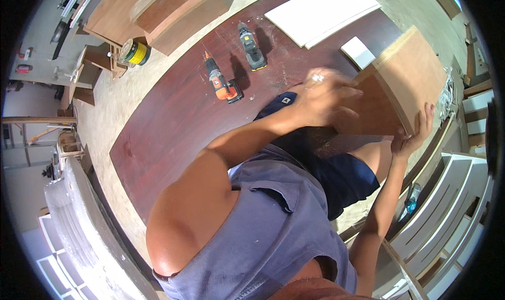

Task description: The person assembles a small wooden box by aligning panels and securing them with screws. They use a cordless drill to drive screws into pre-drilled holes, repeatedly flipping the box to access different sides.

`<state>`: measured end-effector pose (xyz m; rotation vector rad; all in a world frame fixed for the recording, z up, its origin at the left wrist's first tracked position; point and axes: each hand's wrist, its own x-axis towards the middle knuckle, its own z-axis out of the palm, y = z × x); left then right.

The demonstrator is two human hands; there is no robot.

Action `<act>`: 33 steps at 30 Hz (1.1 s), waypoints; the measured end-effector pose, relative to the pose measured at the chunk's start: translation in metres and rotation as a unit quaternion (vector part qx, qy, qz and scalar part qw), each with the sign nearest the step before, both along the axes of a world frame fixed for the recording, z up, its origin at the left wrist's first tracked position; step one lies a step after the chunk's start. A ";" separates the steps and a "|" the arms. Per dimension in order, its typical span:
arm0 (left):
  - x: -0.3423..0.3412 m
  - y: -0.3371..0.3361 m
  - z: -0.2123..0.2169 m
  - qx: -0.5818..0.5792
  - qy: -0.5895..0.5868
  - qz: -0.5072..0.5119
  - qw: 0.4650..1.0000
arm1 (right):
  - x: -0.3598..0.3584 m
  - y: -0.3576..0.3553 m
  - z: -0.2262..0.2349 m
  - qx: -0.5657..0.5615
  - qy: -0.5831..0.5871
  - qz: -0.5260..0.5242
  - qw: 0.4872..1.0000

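A brown plywood box (418, 73), with a lighter outer face and a darker inner side, stands tilted at the right edge of the table, above my legs. Around its lower corner, my right hand (411, 137) has its thumb on one side and its fingers on the other. My left hand (329, 97) is in front of the box's darker side, smeared by motion. Some of its fingers point toward the box. A small white spot shows on the back of that hand; I cannot make out what it is, nor whether the fingers hold anything.
On the dark red table (168, 137) lie an orange-and-black drill (220, 84) and a grey-black drill (251, 47). White panels (323, 13) and a small white block (357, 52) are farther right. Wooden cabinets (179, 18) stand beyond; white slatted pieces (447, 210) lie at right.
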<state>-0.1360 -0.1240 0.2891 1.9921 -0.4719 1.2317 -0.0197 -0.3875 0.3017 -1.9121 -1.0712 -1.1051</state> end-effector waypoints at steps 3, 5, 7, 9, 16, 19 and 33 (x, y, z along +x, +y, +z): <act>-0.094 0.085 -0.114 -0.226 0.265 0.188 0.918 | -0.001 0.001 -0.011 0.006 0.012 -0.023 1.000; -0.162 0.133 -0.208 -0.375 0.329 0.310 0.809 | -0.004 0.009 -0.009 0.010 0.012 -0.022 1.000; -0.197 0.164 -0.267 -0.352 0.309 0.423 0.776 | -0.011 0.008 -0.008 0.009 0.014 -0.051 0.999; -0.201 0.185 -0.292 -0.300 0.319 0.471 0.766 | -0.017 0.014 -0.013 0.048 0.041 -0.081 0.995; -0.135 0.234 -0.328 -0.295 0.252 0.451 0.804 | -0.004 0.049 -0.005 0.234 0.072 -0.062 0.968; -0.125 0.250 -0.331 -0.230 0.191 0.492 0.818 | -0.003 0.036 -0.010 0.231 0.066 -0.042 0.970; -0.128 0.243 -0.001 -0.336 0.193 0.156 0.909 | -0.002 0.019 -0.010 0.245 0.039 -0.007 0.969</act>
